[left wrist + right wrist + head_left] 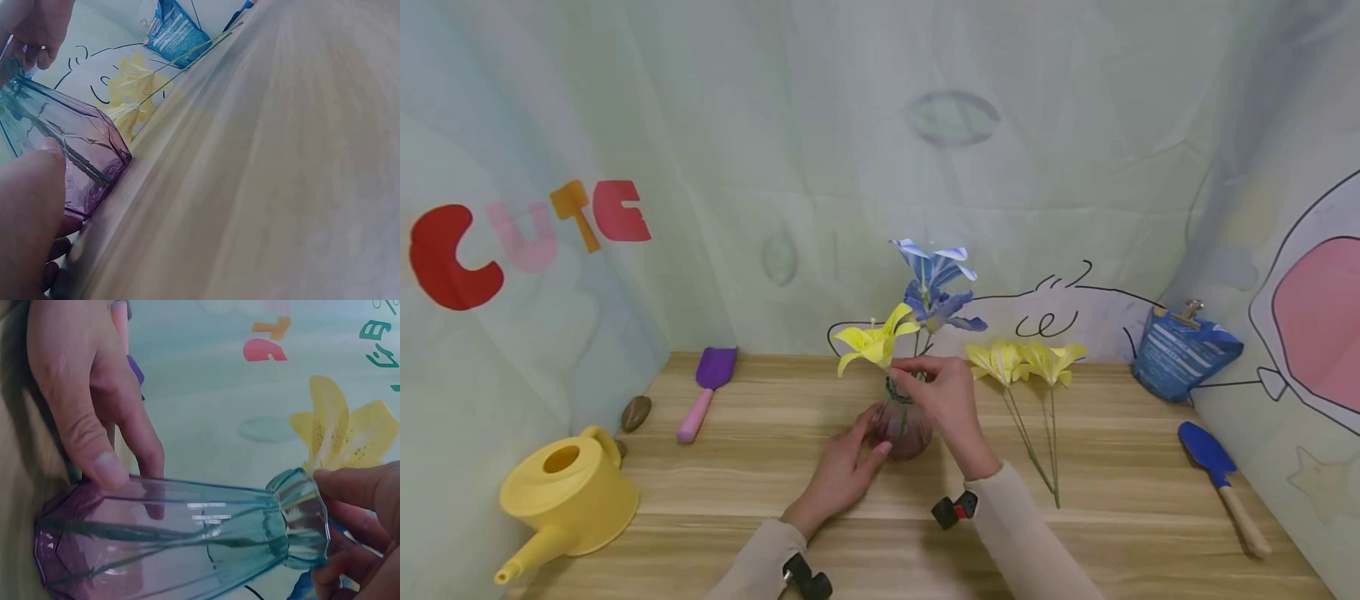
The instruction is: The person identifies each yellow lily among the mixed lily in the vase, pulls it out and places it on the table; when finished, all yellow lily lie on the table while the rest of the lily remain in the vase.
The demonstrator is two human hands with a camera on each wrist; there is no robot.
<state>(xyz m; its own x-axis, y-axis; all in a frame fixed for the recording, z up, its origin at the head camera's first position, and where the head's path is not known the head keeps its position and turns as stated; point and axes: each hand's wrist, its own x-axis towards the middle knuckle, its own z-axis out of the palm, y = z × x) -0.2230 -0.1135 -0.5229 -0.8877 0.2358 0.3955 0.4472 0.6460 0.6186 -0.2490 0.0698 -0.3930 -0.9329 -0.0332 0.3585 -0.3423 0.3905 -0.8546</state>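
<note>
- Your left hand [844, 467] rests against the lower, purple part of the glass vase [901, 423], thumb and fingers laid on its left side; the right wrist view shows the thumb pad pressed flat on the faceted glass.
- Your right hand [946, 400] is at the vase's teal rim, fingertips [350, 487] pinching close around the stems there.
- The vase stands upright near the middle of the wooden table [1105, 533].
- A yellow paper lily [872, 343] leans out left of the rim; the blue paper lilies [934, 283] rise above it.
- Two more yellow lilies [1024, 360] lie flat just right of your right hand, stems pointing toward you.
- Further right sit a clipped blue bag [1183, 354] and a blue trowel [1221, 482].
- On the left are a yellow watering can [568, 498], a purple shovel [707, 390] and a small stone [636, 412].
</note>
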